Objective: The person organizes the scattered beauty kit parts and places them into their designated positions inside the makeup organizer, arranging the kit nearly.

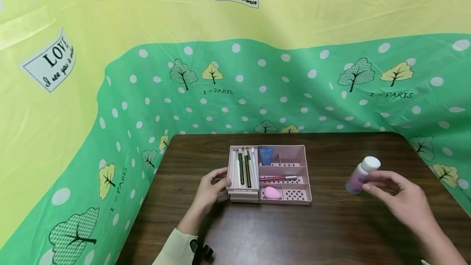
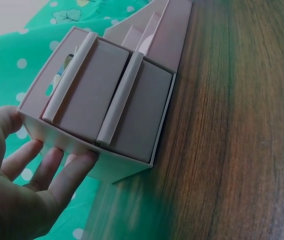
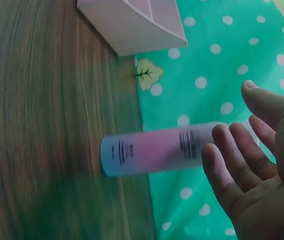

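Note:
A pink desk organizer (image 1: 294, 194) stands on the table, its compartments open at the top. My left hand (image 1: 211, 189) touches the organizer's left side with thumb and fingertips. Two closed drawers (image 2: 144, 105) show on its front in the left wrist view. Several makeup brushes (image 1: 247, 171) lie in its left section. Over on the right, a pink-and-blue bottle (image 1: 355, 181) with a white cap stands upright. Close by it is my right hand (image 1: 401, 199), fingers loosely bent and spread. In the right wrist view the fingers overlap the bottle's cap end; contact cannot be made out.
Inside the organizer's right section are a blue tube (image 1: 266, 156), a dark pink lip gloss tube (image 1: 277, 178) and a pink makeup sponge (image 1: 272, 193). The brown wooden table (image 1: 279, 232) is backed by a green and yellow printed cloth (image 1: 257, 72) hanging around it.

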The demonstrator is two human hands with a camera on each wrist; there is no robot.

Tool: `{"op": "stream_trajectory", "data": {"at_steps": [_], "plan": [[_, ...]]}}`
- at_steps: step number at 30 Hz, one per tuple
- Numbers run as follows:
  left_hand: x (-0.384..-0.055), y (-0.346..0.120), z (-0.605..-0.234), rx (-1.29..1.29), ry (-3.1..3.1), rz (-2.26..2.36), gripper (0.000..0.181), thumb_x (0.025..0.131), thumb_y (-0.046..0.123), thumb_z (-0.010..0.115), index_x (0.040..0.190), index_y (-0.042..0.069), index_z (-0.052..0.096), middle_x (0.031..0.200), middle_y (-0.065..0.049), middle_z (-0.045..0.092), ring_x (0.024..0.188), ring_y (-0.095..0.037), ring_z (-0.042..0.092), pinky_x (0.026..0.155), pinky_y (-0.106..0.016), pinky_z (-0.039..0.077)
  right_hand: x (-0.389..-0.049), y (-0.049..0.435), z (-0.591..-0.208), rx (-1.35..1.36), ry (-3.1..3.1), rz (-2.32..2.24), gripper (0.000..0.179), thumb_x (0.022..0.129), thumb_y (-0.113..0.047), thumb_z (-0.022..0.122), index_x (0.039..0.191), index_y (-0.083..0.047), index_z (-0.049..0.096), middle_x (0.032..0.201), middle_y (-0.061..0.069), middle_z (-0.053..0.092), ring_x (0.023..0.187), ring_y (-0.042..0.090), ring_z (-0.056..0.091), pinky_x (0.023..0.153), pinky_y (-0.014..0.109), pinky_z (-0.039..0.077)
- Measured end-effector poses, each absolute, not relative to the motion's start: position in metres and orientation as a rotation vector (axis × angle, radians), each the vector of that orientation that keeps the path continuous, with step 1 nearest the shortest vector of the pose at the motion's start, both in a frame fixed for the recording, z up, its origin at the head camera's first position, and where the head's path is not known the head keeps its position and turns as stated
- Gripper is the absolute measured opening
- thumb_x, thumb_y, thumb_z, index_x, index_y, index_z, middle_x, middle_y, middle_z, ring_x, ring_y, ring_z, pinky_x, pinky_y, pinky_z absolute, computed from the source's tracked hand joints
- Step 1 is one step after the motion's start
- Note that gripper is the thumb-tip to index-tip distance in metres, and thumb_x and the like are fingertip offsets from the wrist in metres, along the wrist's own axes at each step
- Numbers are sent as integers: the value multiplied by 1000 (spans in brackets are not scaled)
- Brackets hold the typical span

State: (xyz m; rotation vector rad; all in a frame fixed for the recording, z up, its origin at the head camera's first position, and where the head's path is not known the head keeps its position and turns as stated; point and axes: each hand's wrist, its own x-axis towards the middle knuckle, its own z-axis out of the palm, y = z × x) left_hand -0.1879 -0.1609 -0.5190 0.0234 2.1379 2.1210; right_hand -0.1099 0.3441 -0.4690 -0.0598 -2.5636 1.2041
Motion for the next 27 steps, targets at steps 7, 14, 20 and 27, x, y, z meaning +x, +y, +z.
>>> {"op": "stream_trajectory", "data": {"at_steps": [7,14,20,27], "plan": [[-189,-162,-520,29,2152,2109,42,93,6,72,134,3,65,119,-22,63,94,-16,65,85,-47,62,-109,357,-479,-158,-2594,1123,47,86,-25,85,122,-2,65,91,-41,59,76,-20,58,57,11,49],[-190,-162,-521,28,2149,2108,43,93,7,72,135,3,64,120,-22,63,95,-16,66,85,-46,62,-114,369,-490,-222,-2642,1092,60,85,-31,86,130,0,61,89,-41,59,77,-25,53,56,11,47],[-190,-161,-522,30,2144,2108,43,93,7,72,135,4,64,121,-22,63,94,-16,66,84,-46,62,-121,373,-497,-144,-2601,1167,74,85,-28,86,147,-8,51,104,-44,53,89,-28,52,63,4,46],[-189,-162,-520,34,2148,2102,44,94,8,72,136,3,63,122,-23,62,96,-17,65,85,-46,62,-130,370,-499,-104,-2589,1188,80,85,-26,86,152,-8,46,106,-44,49,91,-28,50,64,3,46]]}}
